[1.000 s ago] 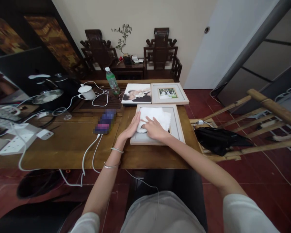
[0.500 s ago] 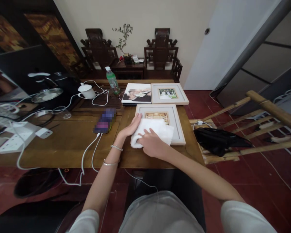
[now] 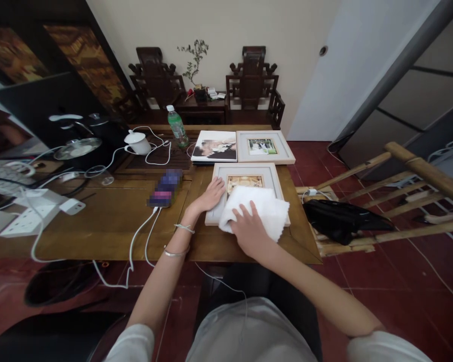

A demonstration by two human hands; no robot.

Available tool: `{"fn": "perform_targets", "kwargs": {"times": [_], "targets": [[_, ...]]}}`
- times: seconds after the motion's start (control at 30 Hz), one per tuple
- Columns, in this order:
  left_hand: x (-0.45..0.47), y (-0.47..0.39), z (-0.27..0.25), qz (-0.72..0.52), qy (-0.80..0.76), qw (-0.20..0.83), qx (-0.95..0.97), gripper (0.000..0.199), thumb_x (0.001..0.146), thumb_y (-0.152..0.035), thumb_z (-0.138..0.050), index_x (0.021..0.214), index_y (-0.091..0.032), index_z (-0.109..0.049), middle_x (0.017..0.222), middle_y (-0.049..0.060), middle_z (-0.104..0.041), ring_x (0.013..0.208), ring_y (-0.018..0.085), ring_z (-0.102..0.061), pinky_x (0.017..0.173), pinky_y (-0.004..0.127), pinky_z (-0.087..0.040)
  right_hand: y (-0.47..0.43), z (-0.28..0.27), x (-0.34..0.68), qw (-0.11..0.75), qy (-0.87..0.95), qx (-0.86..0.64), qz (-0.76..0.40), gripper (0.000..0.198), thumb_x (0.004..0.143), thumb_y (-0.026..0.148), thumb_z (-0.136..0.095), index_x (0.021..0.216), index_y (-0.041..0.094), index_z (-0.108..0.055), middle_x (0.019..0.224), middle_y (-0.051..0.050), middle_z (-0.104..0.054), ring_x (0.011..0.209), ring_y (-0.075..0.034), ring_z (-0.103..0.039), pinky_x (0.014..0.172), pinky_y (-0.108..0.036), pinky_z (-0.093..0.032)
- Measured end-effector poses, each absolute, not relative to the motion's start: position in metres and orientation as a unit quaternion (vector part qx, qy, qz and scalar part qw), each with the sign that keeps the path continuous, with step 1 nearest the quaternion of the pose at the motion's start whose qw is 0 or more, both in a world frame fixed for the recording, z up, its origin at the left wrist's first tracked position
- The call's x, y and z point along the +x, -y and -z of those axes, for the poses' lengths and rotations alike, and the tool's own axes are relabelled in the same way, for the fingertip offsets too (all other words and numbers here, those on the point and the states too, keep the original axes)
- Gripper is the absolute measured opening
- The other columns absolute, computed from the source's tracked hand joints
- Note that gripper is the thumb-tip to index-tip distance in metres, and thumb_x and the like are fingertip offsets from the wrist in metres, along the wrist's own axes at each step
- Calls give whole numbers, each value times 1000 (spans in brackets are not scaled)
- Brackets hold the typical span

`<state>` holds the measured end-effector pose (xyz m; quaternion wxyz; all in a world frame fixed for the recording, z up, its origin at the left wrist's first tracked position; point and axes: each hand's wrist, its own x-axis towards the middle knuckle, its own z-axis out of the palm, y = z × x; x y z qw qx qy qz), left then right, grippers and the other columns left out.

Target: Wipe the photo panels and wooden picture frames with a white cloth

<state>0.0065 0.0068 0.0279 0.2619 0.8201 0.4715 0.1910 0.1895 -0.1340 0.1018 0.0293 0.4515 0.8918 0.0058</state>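
A pale wooden picture frame point(image 3: 280, 183) lies flat near the table's front edge, an ornate picture in its middle. My left hand point(image 3: 212, 195) rests on the frame's left edge, fingers stretched out and holding nothing. Under my right hand point(image 3: 250, 229) is a folded white cloth point(image 3: 274, 208), pressed on the frame's lower right part. The right thumb is tucked into the cloth's fold. The cloth covers part of the picture and hangs over the frame's front edge. Behind it lie a second picture frame point(image 3: 286, 147) and a white photo panel point(image 3: 226, 137).
Left of my arm lies a phone point(image 3: 164, 188) with white cables. Further left are a power strip point(image 3: 32, 218), a glass-lidded pot point(image 3: 79, 148), a lidded cup point(image 3: 139, 143) and a green-labelled bottle point(image 3: 178, 126). A bamboo rack point(image 3: 419, 156) with a black bag point(image 3: 342, 218) stands at right.
My right hand has slid the cloth rightward and toward me, uncovering the frame's lower left part. My left hand has shifted only slightly at the left edge.
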Motion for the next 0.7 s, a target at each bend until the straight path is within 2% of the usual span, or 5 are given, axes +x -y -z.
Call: {"fn": "perform_targets", "kwargs": {"times": [0.1, 0.2, 0.3, 0.5, 0.7], "targets": [[5, -7, -24, -214, -460, 233, 830, 50, 91, -33, -38, 135, -12, -45, 151, 14, -33, 144, 28, -16, 117, 50, -13, 134, -113, 209, 57, -884, 464, 9, 37, 84, 9, -43, 110, 15, -68, 132, -17, -54, 130, -36, -38, 109, -61, -16], [4, -5, -23, -229, -459, 218, 830, 48, 88, -25, -39, 133, -10, -48, 149, 15, -36, 143, 28, -19, 117, 50, -16, 131, -119, 206, 57, -884, 464, 17, 35, 83, 9, -44, 105, 15, -69, 126, -17, -58, 126, -36, -41, 107, -63, -19], [4, -3, -25, -235, -462, 218, 827, 48, 87, -21, -38, 131, -7, -50, 148, 17, -38, 142, 29, -21, 116, 51, -19, 126, -111, 182, 28, -904, 427, 22, 32, 83, 13, -45, 104, 15, -69, 127, -17, -57, 127, -37, -40, 105, -64, -21], [3, 1, -22, -262, -453, 199, 828, 48, 87, -18, -37, 134, -14, -49, 147, 12, -41, 142, 26, -24, 116, 50, -23, 123, -90, 168, -27, -916, 401, 9, 36, 86, 10, -39, 108, 13, -67, 136, -16, -52, 133, -35, -34, 108, -62, -20], [8, 4, -14, -299, -453, 168, 823, 53, 79, -6, -36, 130, -11, -51, 144, 14, -44, 141, 26, -26, 116, 52, -24, 136, -104, 252, 29, -865, 500, 16, 50, 72, 0, -43, 113, 19, -66, 140, -10, -51, 136, -34, -32, 106, -71, -11]]}}
